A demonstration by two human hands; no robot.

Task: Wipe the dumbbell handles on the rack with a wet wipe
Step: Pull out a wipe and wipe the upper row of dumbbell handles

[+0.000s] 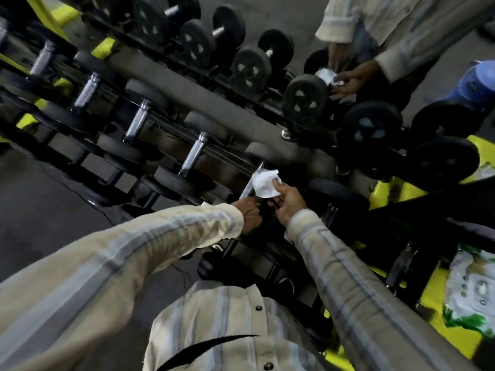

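A black rack [241, 162] holds a row of dumbbells with chrome handles and black ends. My right hand [288, 202] pinches a crumpled white wet wipe [266, 183] and presses it against the chrome handle [247, 187] of the nearest dumbbell. My left hand [249, 214] is closed around the lower end of that same dumbbell, just left of the wipe. Further handles [194, 153] [138, 121] lie bare to the left along the rack.
A mirror behind the rack reflects the dumbbells, my hands and the wipe [325, 76]. The rack's yellow frame [439, 311] runs along the right. A green and white wipes pack [471, 290] lies on it at the right edge. Grey floor shows at the left.
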